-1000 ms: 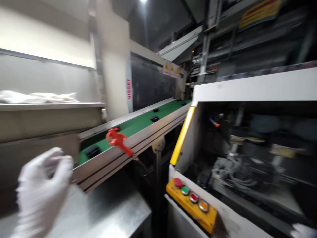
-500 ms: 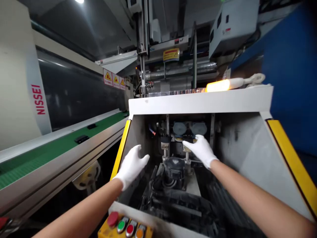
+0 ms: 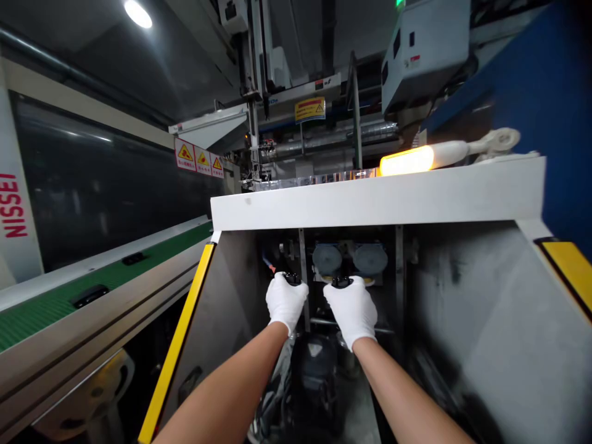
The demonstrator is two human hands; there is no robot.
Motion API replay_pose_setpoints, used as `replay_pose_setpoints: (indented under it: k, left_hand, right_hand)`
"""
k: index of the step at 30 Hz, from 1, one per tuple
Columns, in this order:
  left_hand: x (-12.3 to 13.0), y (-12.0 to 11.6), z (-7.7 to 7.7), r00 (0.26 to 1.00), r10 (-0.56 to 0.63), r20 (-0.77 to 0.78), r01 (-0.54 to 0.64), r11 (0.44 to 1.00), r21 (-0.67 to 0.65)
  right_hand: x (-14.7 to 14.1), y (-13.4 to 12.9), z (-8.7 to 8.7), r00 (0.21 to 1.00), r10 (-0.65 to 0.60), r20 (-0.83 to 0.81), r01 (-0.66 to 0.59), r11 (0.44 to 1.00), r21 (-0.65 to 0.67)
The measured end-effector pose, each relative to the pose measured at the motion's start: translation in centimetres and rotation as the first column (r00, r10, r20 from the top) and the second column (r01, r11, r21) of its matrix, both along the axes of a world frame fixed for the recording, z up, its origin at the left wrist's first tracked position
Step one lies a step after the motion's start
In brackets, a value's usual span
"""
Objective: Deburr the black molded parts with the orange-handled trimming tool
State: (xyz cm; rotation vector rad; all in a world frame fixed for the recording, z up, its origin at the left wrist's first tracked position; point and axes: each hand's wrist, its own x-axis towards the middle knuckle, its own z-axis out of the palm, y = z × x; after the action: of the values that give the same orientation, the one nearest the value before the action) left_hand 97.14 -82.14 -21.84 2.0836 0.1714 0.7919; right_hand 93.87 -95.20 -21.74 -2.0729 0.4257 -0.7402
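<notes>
Inside the machine's bay, my left hand in a white glove is closed around a small black plastic part at the left fixture. Beside it, my right hand, also gloved in white, grips a similar black part at the right fixture. The hands cover most of both parts and the fixtures under them, so whether the parts are still seated cannot be told. Behind the hands are two round grey discs. A dark motor-like unit stands below, between my forearms.
White cover beam crosses above my hands, with a lit orange lamp on it. Yellow-edged strips flank the bay's side walls. At left, a green conveyor belt carries black parts.
Both hands have moved inward to the two fixtures and closed on the black parts, from open beforehand. The camera has come closer to the bay; the button box has left the view.
</notes>
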Motion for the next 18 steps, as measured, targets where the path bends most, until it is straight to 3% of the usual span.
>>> replay_pose_setpoints:
  k: [4,8,13,18]
  left_hand:
    - [0.2,0.0,0.0,0.997,-0.068,0.033,0.071,0.992,-0.1]
    - [0.5,-0.2,0.2,0.997,0.057,0.053,-0.058,0.998,0.013]
    - [0.6,-0.3,0.1,0.999,0.031,0.016,-0.031,0.999,0.028]
    - [0.2,-0.1,-0.5,0.994,0.097,0.039,-0.1,0.993,0.058]
  right_hand:
    - [0.0,0.3,0.2,0.999,-0.022,0.025,0.023,1.0,-0.014]
    - [0.3,0.4,0.2,0.997,-0.059,0.047,0.061,0.998,-0.03]
    - [0.6,0.4,0.2,0.997,-0.046,0.064,0.047,0.999,-0.01]
    - [0.7,0.5,0.0,0.994,-0.022,0.105,0.024,1.0,-0.02]
